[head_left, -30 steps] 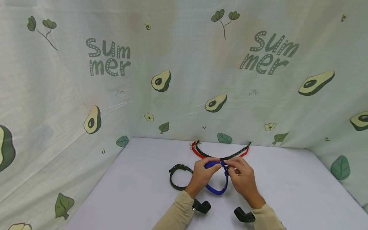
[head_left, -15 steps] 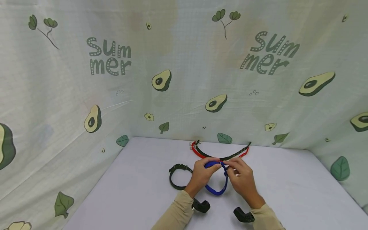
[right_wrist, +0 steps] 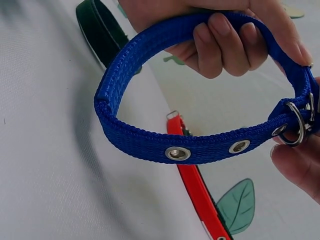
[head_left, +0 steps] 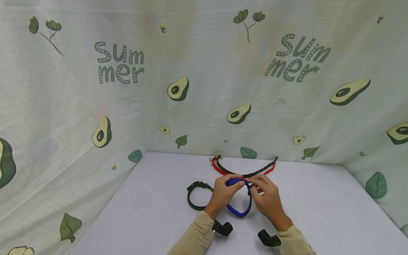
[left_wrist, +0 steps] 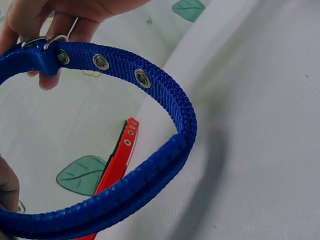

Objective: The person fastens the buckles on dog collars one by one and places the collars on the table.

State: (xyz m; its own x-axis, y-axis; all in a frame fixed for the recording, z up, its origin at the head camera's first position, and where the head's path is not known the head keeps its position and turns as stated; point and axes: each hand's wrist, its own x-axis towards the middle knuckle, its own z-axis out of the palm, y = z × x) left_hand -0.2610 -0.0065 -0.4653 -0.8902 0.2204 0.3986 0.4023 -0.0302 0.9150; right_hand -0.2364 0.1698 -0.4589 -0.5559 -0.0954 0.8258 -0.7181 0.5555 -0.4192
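Observation:
A blue pet collar (head_left: 238, 213) with metal eyelets, a buckle and a D-ring (right_wrist: 296, 125) is held up as a closed loop over the table. My left hand (head_left: 223, 193) grips the collar's band, its fingers curled round the strap (right_wrist: 150, 40) in the right wrist view. At the buckle end, the fingertips of my right hand (head_left: 267, 198) pinch the strap beside the metal rings (left_wrist: 47, 42). The strap passes through the buckle area there, partly covered by fingers.
Left of my hands lies a dark green collar (head_left: 190, 199) buckled into a loop. Behind them a red collar (head_left: 218, 169) and another dark collar (head_left: 259, 172) lie stretched in a curve. A printed cloth (head_left: 204, 71) hangs at the back of the white table (head_left: 153, 212).
Both hands keep their hold on the blue collar with only slight finger and strap shifts near the buckle. The other collars lie as before.

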